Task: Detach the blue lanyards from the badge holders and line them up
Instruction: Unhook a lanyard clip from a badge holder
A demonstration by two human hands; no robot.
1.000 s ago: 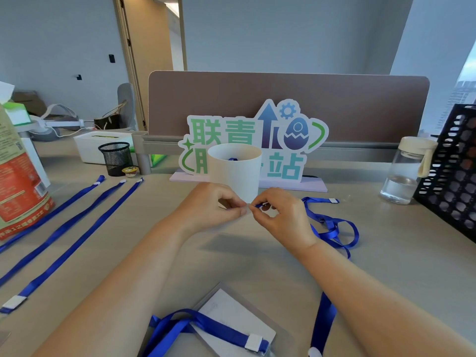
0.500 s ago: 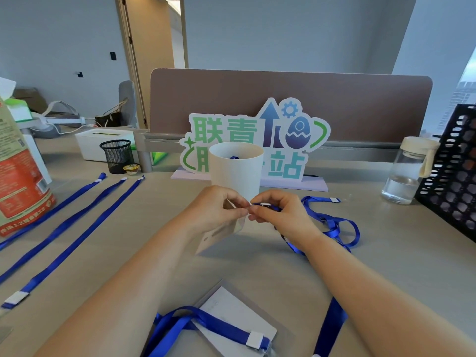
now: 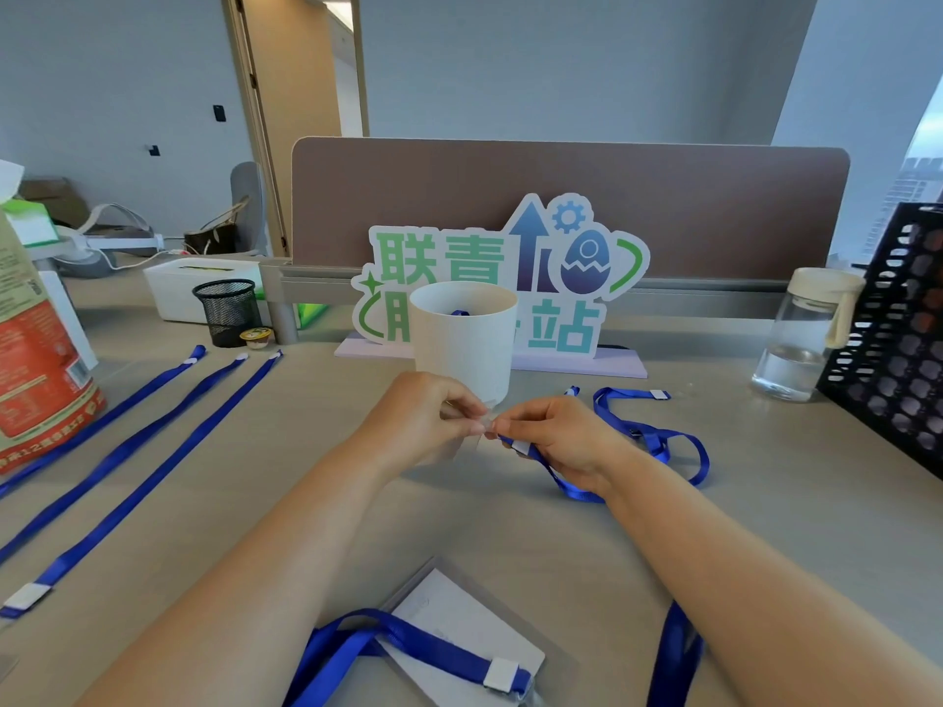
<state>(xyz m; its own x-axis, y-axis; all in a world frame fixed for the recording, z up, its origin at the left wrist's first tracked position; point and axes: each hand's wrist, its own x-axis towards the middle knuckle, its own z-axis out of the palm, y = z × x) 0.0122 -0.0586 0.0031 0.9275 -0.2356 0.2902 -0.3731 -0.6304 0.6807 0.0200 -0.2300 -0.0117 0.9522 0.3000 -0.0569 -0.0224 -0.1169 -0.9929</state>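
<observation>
My left hand (image 3: 426,418) pinches the top edge of a clear badge holder (image 3: 467,443) raised above the desk; most of the holder is hidden behind the hand. My right hand (image 3: 556,433) pinches the clip end of a blue lanyard (image 3: 658,441), right against my left fingertips. That lanyard loops over the desk to the right. Three detached blue lanyards (image 3: 127,482) lie side by side on the left. A second badge holder (image 3: 459,625) with a blue lanyard (image 3: 403,637) across it lies near the front edge.
A white cup (image 3: 464,339) stands just behind my hands, before a colourful sign (image 3: 502,278). A water bottle (image 3: 803,334) and black perforated rack (image 3: 898,344) are on the right. A mesh pen cup (image 3: 227,311) and a red bag (image 3: 38,349) stand left.
My hands stayed together at the holder and the lanyard clip. The badge holder, hanging below my left hand half a second ago, is now mostly hidden behind it.
</observation>
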